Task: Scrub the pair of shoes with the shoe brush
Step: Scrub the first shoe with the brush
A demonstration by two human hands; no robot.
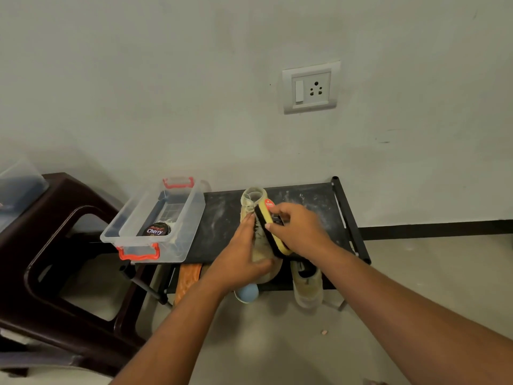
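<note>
A beige shoe point(256, 201) lies on top of the black shoe rack point(305, 195), its opening toward the wall. My left hand point(241, 254) grips its front part, thumb across the toe. My right hand point(298, 229) holds a yellow shoe brush point(270, 232) with a black bristle base and a red label, its bristles pressed against the shoe's right side. The second beige shoe point(306, 287) sits on the lower shelf, toe sticking out toward me.
A clear plastic box point(155, 220) with red handles holds a tin of Cherry polish point(156, 229) on the rack's left end. A dark brown plastic chair point(55, 245) stands left. Orange footwear point(187, 279) and a blue-toed shoe point(248, 293) are on the lower shelf. Wall socket point(311, 87) above.
</note>
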